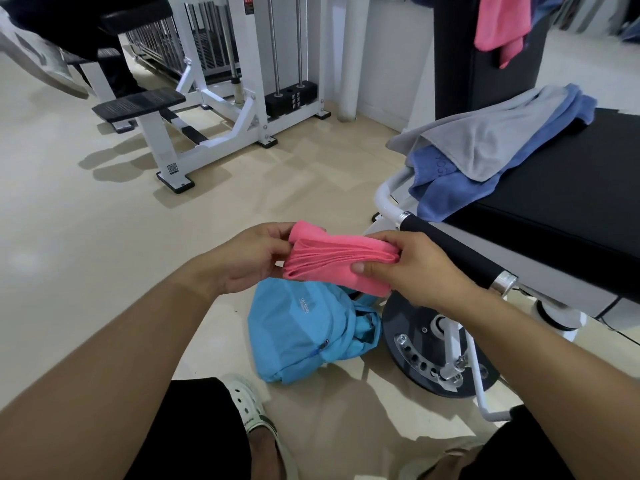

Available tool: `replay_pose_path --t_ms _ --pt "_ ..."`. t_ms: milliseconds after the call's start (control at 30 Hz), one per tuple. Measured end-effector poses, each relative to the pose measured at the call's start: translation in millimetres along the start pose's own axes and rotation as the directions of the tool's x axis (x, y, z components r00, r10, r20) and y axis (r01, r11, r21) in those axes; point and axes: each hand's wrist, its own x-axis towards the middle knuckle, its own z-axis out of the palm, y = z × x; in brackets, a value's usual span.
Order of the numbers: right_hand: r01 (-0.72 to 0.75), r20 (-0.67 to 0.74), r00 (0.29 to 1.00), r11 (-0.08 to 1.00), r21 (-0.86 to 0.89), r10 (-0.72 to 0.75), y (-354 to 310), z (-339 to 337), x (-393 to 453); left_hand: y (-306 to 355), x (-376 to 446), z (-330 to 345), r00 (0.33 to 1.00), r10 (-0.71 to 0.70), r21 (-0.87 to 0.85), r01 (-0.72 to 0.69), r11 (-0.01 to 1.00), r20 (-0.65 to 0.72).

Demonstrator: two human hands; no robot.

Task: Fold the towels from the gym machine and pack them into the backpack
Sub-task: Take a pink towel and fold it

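A folded pink towel (pixel 332 261) is held in the air between both hands, directly above a light blue backpack (pixel 304 330) lying on the floor. My left hand (pixel 249 258) pinches its left end and my right hand (pixel 412 268) grips its right end, thumb on the near face. On the black bench pad (pixel 561 202) at the right lie a grey towel (pixel 485 140) and, under it, a blue towel (pixel 446 192), both unfolded. A second pink towel (pixel 502 22) hangs on the black upright pad at the top right.
The bench's padded handle (pixel 453 251) and its round base plate (pixel 426 348) stand close to my right hand and the backpack. A white cable machine (pixel 221 109) stands across the beige floor. My foot in a white clog (pixel 249 403) is beside the backpack.
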Motion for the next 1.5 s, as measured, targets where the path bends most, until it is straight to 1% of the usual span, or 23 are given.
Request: replay_pose_path --t_ms 67,100,200,267,333,433,500,567,667,700,767,833,900,1000,1067,1200,1300,1400,1467,1500 --pt "-0.043 -0.013 0.999 0.999 0.012 0.043 1.4 0.5 1.2 -0.5 0.1 -3.0 0.998 -0.016 -0.075 0.020 0.997 0.056" --pt "-0.058 -0.011 0.998 0.998 0.012 0.058 1.2 0.7 1.1 -1.5 -0.4 -3.0 0.998 -0.019 -0.047 0.022 0.999 0.063" --pt "-0.110 0.012 0.994 0.994 0.002 0.110 4.5 1.8 1.8 -4.9 -1.4 7.6 0.999 0.038 0.178 -0.033 0.984 -0.025" --pt "-0.123 0.062 0.991 0.992 0.009 0.122 5.1 0.6 1.6 -6.3 0.5 11.8 0.991 0.107 0.255 -0.082 0.964 -0.084" --pt "-0.083 0.126 0.988 0.996 -0.025 0.086 3.3 -0.3 0.9 -5.5 -0.1 11.5 0.985 0.153 0.290 -0.123 0.949 -0.084" --pt "-0.017 0.199 0.980 0.999 -0.035 0.023 -2.8 3.1 -2.3 -3.3 -2.3 11.3 0.988 0.149 0.316 -0.126 0.940 -0.050" --pt "0.012 0.222 0.975 0.997 -0.082 0.007 -5.1 6.8 -3.1 -3.9 -1.7 14.3 0.989 0.146 0.326 -0.126 0.937 -0.039" --pt "0.016 0.200 0.980 0.990 -0.137 0.012 -4.3 6.7 -1.7 -4.0 0.3 18.7 0.987 0.145 0.318 -0.115 0.941 -0.073" --pt "-0.001 0.151 0.988 0.990 -0.142 0.022 -4.1 2.2 0.6 -3.8 1.1 23.8 0.981 0.142 0.262 -0.103 0.960 -0.133" --pt "0.012 0.149 0.989 0.989 -0.145 0.010 -3.4 1.6 0.5 -3.0 0.7 23.9 0.985 0.118 0.238 -0.086 0.967 -0.122" --pt "0.043 0.153 0.988 0.986 -0.160 -0.018 -3.1 1.0 -1.4 -2.3 -0.6 20.4 0.998 0.023 0.146 -0.013 0.989 -0.066" --pt "0.068 0.164 0.985 0.989 -0.132 -0.046 -3.7 0.6 -4.0 -1.7 -3.4 15.1 0.998 -0.054 0.073 0.056 0.996 -0.034" --pt "0.102 0.183 0.979 0.992 -0.080 -0.086 -4.8 -0.1 -6.6 -2.7 -4.3 12.3 0.999 -0.037 0.068 0.040 0.997 -0.040" --pt "0.172 0.168 0.971 0.985 0.017 -0.172 -4.8 4.2 -9.4 -2.0 -4.4 17.0 0.992 -0.009 0.067 0.018 0.998 -0.129" --pt "0.227 0.138 0.964 0.974 0.029 -0.229 -2.4 9.7 -8.5 -1.1 -3.2 21.2 0.986 -0.015 0.036 0.022 0.999 -0.166" --pt "0.269 0.132 0.951 0.958 0.102 -0.281 -1.5 14.9 -5.5 -0.8 -2.2 26.1 0.987 0.001 0.079 0.012 0.997 -0.162" --pt "0.237 0.138 0.957 0.963 0.128 -0.254 -2.8 16.7 -5.2 -3.5 0.0 27.9 0.979 0.069 0.131 -0.044 0.990 -0.193" --pt "0.143 0.117 0.980 0.979 0.142 -0.160 -2.0 17.7 -3.9 -3.1 1.1 29.0 0.973 0.124 0.219 -0.080 0.972 -0.194" --pt "0.054 0.101 0.992 0.981 0.186 -0.073 -2.0 19.2 -2.3 -0.1 -1.0 27.1 0.984 0.102 0.236 -0.065 0.970 -0.149" --pt "0.008 0.101 0.994 0.980 0.201 -0.029 -1.5 20.3 -1.3 0.8 -2.6 25.9 0.991 0.092 0.237 -0.067 0.969 -0.099"
